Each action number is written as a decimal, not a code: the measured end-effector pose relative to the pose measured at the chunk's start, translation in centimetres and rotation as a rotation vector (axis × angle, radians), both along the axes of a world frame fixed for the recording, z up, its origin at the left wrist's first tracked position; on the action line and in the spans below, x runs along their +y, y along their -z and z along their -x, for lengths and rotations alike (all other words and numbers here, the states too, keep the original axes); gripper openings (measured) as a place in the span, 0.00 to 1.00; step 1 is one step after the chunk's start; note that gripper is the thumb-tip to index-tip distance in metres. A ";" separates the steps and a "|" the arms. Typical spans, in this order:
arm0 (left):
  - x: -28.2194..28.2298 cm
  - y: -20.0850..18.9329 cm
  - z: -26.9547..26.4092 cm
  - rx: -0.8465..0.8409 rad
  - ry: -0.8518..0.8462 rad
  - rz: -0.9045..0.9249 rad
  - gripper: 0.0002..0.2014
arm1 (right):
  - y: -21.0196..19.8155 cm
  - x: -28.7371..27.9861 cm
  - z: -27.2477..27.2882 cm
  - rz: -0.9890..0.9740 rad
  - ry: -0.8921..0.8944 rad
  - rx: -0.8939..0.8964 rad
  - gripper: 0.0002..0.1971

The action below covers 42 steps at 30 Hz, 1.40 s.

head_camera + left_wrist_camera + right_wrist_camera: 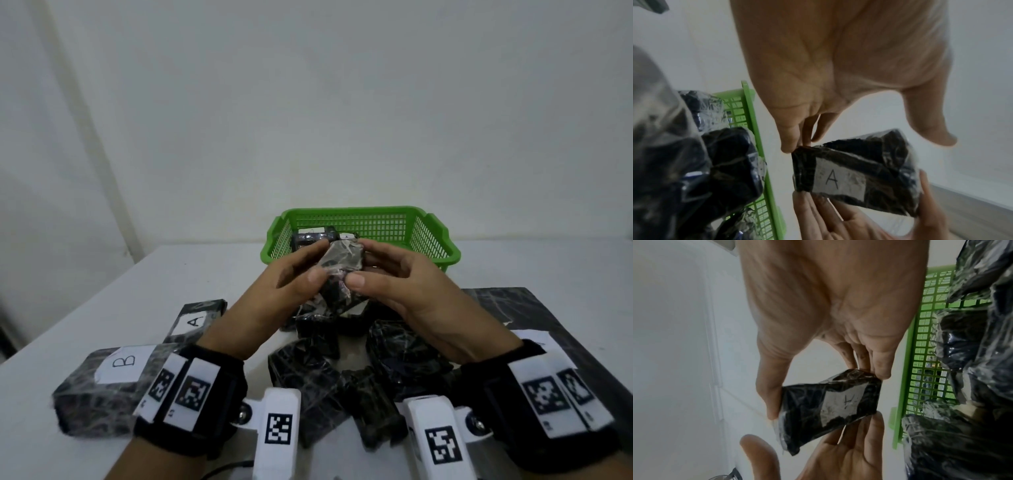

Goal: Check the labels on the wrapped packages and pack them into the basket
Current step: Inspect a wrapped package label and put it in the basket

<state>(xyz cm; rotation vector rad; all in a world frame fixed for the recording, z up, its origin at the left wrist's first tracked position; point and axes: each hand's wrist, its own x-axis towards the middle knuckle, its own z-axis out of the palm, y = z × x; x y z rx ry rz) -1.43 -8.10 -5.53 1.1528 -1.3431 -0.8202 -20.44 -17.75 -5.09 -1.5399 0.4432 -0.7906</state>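
Two hands sharing one small wrapped package [339,270], lifted just near of the green basket [442,236]: left hand [291,277] and right hand [397,277] both pinching its edges by fingertips. Risking a slip on glossy film, dropping short among loose packages [308,373]; label "A" [835,179] facing away, inviting misreading.

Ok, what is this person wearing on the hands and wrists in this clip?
The left hand and right hand are bare, no gloves. Each wrist has a black strap carrying white blocks with black square coded markers. A white camera mount with another marker sticks out from each strap. No sleeves show.
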 end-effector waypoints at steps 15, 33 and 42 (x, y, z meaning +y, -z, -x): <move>0.3 -1.2 0.3 0.447 0.139 -0.068 0.39 | 0.4 -0.4 -0.1 0.143 0.117 0.086 0.40; -0.6 -0.7 0.3 0.268 -0.180 0.034 0.18 | 1.2 -2.1 0.3 0.053 0.261 0.070 0.14; -0.8 0.0 2.1 0.174 -0.057 -0.011 0.30 | 0.7 -1.2 -0.1 0.069 0.245 0.028 0.22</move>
